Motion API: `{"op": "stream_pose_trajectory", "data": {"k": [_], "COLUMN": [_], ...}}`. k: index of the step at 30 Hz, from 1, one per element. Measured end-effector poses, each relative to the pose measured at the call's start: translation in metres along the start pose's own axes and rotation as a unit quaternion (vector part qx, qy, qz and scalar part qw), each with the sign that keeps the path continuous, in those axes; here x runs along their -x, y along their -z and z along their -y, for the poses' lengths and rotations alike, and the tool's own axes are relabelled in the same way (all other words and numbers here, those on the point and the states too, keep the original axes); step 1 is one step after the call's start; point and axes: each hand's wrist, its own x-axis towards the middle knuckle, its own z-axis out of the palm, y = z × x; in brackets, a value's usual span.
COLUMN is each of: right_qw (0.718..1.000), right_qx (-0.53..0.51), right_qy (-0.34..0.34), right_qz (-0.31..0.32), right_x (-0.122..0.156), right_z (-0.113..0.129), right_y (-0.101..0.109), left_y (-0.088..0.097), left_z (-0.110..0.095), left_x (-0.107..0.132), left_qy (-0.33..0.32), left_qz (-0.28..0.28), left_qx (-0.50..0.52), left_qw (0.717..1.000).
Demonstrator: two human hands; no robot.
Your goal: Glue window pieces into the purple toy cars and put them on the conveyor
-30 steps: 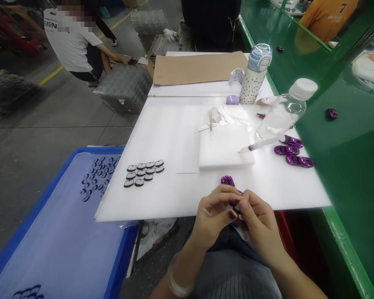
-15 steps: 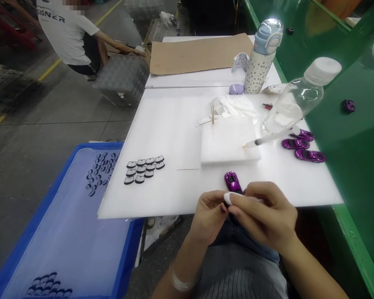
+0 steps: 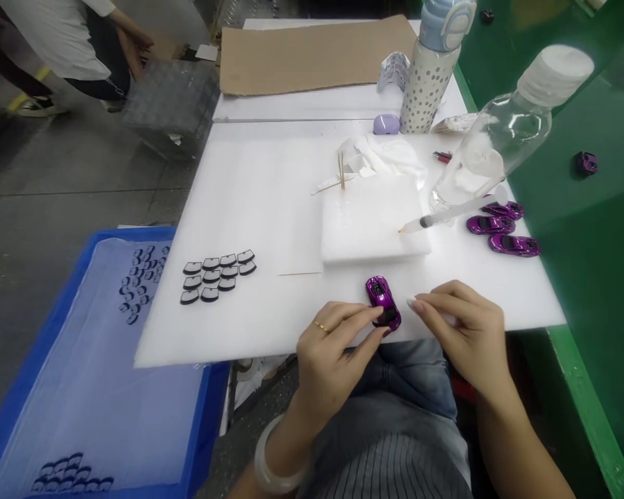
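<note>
My left hand [image 3: 338, 353] has its thumb and forefinger closed on the near end of a purple toy car [image 3: 378, 291], which lies on the white table board. Beside those fingertips a dark part of the car shows. To the right of the car, my right hand [image 3: 462, 326] is raised with thumb and forefinger pinched on a small white wad [image 3: 412, 302], perhaps tissue; most of it is hidden by the fingers. Behind the car stands a white foam block [image 3: 374, 229] with toothpicks [image 3: 342, 170] stuck in it and a syringe [image 3: 447, 213] resting across its right side.
Rows of small black-edged clear pieces [image 3: 211, 277] lie on the board's left. More purple toy cars [image 3: 514, 244] sit at right, near a clear bottle [image 3: 520, 132] and a dotted flask [image 3: 429, 83]. A blue tray [image 3: 197, 430] is below left; a person [image 3: 57, 41] crouches beyond.
My hands have parted. The left has come down onto the toy car, while the right has moved right with the white wad. The view has shifted, and the far person's arm has moved.
</note>
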Motion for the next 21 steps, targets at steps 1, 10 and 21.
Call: {"op": "stream_pose_trajectory", "data": {"k": [1,10,21], "right_qw": [1.000,0.999,0.998], "right_qx": [0.001,0.035,0.056], "right_qy": [-0.011,-0.002,0.019], "right_qz": [0.017,0.032,0.013], "right_x": [0.001,0.006,0.006], "right_z": [-0.002,-0.005,-0.005], "right_y": [-0.004,-0.016,-0.021], "left_y": [-0.003,-0.015,-0.014], "left_z": [0.001,0.004,0.004], "left_x": [0.000,0.000,-0.002], "left_qy": [-0.034,-0.018,0.026], "left_qz": [0.003,0.012,0.036], "left_qx": [-0.039,-0.112,-0.110], "left_qw": [0.999,0.994,0.993]}}
